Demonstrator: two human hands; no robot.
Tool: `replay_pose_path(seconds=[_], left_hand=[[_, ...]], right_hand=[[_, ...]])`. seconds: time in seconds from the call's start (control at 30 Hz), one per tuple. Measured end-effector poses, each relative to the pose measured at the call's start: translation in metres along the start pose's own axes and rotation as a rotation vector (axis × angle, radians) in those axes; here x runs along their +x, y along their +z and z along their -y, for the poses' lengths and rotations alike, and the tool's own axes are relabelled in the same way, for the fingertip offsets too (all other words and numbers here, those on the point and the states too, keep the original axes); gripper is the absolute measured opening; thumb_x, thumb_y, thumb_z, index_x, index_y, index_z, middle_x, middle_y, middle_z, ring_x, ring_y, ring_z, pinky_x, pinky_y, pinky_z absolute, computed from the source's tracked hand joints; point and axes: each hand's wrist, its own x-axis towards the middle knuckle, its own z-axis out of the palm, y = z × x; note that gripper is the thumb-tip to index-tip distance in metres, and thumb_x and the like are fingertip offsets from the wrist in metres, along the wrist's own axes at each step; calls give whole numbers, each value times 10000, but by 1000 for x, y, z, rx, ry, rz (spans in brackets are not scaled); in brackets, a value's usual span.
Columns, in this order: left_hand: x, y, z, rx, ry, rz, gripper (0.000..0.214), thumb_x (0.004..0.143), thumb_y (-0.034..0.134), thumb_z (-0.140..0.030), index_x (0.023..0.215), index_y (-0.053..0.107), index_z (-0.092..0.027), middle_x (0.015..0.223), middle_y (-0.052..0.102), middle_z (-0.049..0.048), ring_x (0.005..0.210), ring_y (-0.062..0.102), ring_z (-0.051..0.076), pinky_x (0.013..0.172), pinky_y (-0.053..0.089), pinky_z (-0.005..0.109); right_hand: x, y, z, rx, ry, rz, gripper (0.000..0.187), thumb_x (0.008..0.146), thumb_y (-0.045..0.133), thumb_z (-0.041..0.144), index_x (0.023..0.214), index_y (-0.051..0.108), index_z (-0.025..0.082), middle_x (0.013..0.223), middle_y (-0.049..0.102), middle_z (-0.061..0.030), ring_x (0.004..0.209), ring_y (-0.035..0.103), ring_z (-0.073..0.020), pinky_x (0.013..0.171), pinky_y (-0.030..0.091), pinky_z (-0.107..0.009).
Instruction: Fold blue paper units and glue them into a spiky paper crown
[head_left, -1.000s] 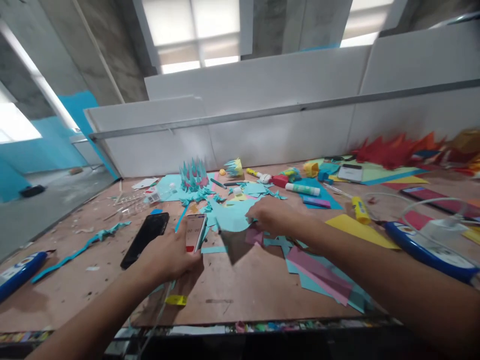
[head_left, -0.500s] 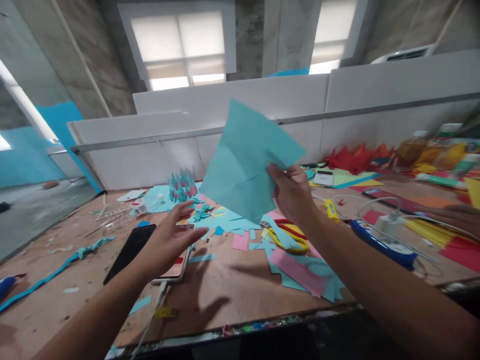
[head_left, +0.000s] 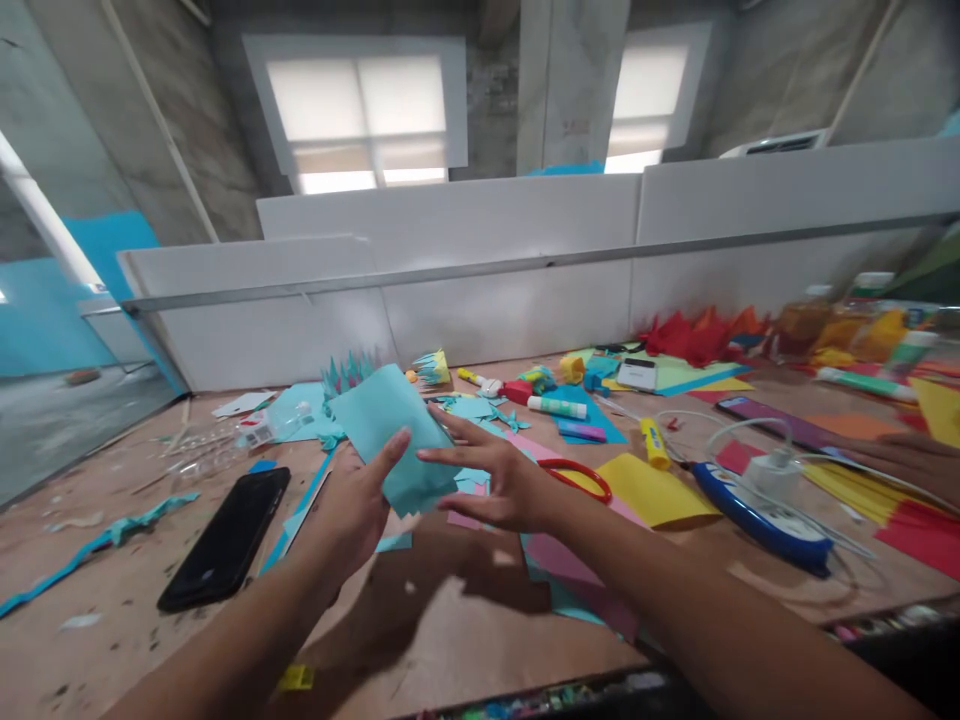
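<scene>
A light blue sheet of paper (head_left: 394, 425) is held up over the table, looking smaller than a full sheet and apparently folded. My left hand (head_left: 356, 505) grips its lower left side, thumb on the near face. My right hand (head_left: 495, 475) is at the paper's right side, fingers spread, with fingertips overlapping the sheet; whether they press on it I cannot tell. Beneath and behind the hands lie light blue and pink paper pieces (head_left: 574, 570). Red scissor-like handles (head_left: 577, 478) rest just beyond my right wrist, their blades hidden.
A black phone (head_left: 225, 540) lies left of my left forearm. Yellow paper (head_left: 656, 490), a yellow glue stick (head_left: 654, 443) and a blue-and-white power strip (head_left: 761, 515) are on the right. Red folded paper (head_left: 690, 335) stands at the back. Another person's hand (head_left: 900, 460) rests far right.
The light blue sheet has come down and left, and now appears folded. My left hand has taken hold of it. My right hand has loosened, its fingers spreading.
</scene>
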Motion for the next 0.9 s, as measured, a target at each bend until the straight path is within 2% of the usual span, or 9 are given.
replay_pose_path(seconds=[0.07, 0.13, 0.17, 0.23, 0.33, 0.47, 0.57, 0.77, 0.9], left_hand=[[4, -1, 4, 42, 3, -35, 626, 805, 790, -350, 1365, 576, -172, 1234, 729, 136, 1063, 716, 302, 900, 580, 429], [6, -4, 8, 160, -82, 55, 575, 780, 811, -359, 1285, 637, -143, 1149, 759, 144, 956, 743, 300, 829, 599, 427], [6, -5, 10, 232, -144, 120, 540, 768, 823, -355, 1237, 666, -138, 1112, 770, 142, 911, 749, 291, 808, 603, 420], [4, -6, 16, 325, -229, 217, 473, 750, 841, -342, 1157, 703, -144, 1070, 782, 124, 865, 752, 265, 790, 604, 393], [1, -8, 26, 272, -236, 242, 425, 790, 808, -376, 1146, 699, -171, 1099, 777, 98, 908, 747, 246, 794, 601, 355], [-1, -11, 34, 230, -239, 208, 405, 828, 771, -397, 1149, 684, -165, 1074, 779, 97, 879, 748, 227, 744, 605, 322], [-5, -11, 35, 229, -266, 203, 400, 805, 797, -336, 1146, 658, -179, 1042, 780, 79, 842, 752, 216, 730, 616, 329], [-19, -5, 41, 305, -466, 269, 319, 760, 811, -285, 972, 605, -164, 682, 713, 27, 622, 737, 252, 567, 606, 371], [-19, -7, 44, 347, -451, 310, 391, 793, 784, -312, 1119, 609, -186, 731, 721, 32, 630, 729, 235, 590, 610, 393]], right_hand=[[2, 4, 6, 174, 130, -94, 824, 753, 854, 396, 1483, 475, 362, 1641, 307, -85, 1452, 396, -331, 1145, 391, -510], [6, 10, 12, 434, 303, -271, 907, 769, 833, 453, 1536, 360, 356, 1555, 453, -116, 1339, 543, -310, 1044, 501, -488], [8, 12, 13, 538, 382, -335, 877, 768, 832, 455, 1515, 390, 327, 1468, 553, -122, 1252, 615, -294, 991, 541, -462], [11, 17, 15, 630, 530, -416, 684, 734, 855, 441, 1329, 582, 243, 1228, 712, -103, 1057, 709, -266, 887, 590, -402], [12, 21, 12, 641, 660, -497, 434, 675, 888, 408, 997, 701, 185, 968, 772, -64, 851, 734, -234, 756, 610, -344], [10, 24, 9, 711, 690, -503, 414, 656, 895, 393, 960, 708, 183, 924, 778, -52, 789, 733, -222, 719, 614, -343], [10, 24, 8, 703, 678, -533, 408, 657, 898, 399, 941, 705, 178, 895, 778, -47, 766, 732, -211, 699, 614, -328], [16, -4, 0, 705, 599, -777, 383, 695, 878, 390, 963, 699, 183, 934, 784, -72, 811, 752, -257, 754, 637, -416], [19, -24, 0, 710, 490, -923, 345, 695, 863, 334, 957, 678, 206, 930, 785, -53, 882, 756, -276, 823, 635, -453]])
